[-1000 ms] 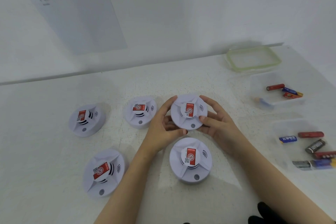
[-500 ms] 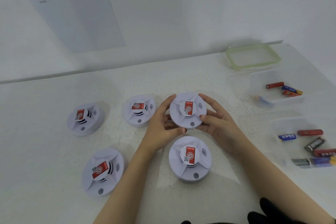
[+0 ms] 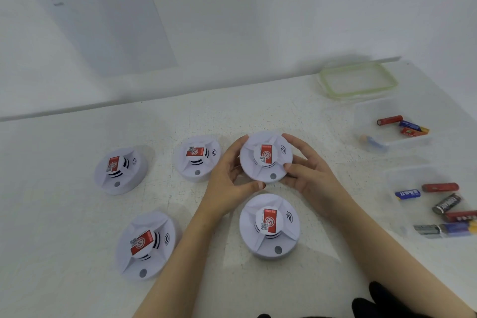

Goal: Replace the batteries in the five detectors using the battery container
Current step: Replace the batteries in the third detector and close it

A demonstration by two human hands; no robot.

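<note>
We grip the held detector (image 3: 265,157) with both hands. The left hand (image 3: 227,181) curls round its left rim with the thumb at the near edge, and the right hand (image 3: 309,178) wraps the right rim with the thumb on the top face. We cannot tell whether it rests on the worktop (image 3: 64,214) or is just clear of it.

We judge the step to be opening this first unit to reach its batteries. To do that well, we should let one hand steady the base while the other turns or turns over the body. Our fingers belong on the rim, not on the raised centre with the red sticker. Working low over the worktop means nothing falls far.

The middle detector (image 3: 197,157) sits just beside the left hand and the front-right detector (image 3: 269,224) lies just in front, so we need short, contained wrist movements. The left detector (image 3: 120,170) and front-left detector (image 3: 145,244) are well clear.

Loose batteries lie in the far tub (image 3: 361,116) and the near tub (image 3: 395,181) to our right, with the lid (image 3: 333,85) behind them. We cannot tell which tub holds the fresh ones, so we should settle that before swapping.
</note>
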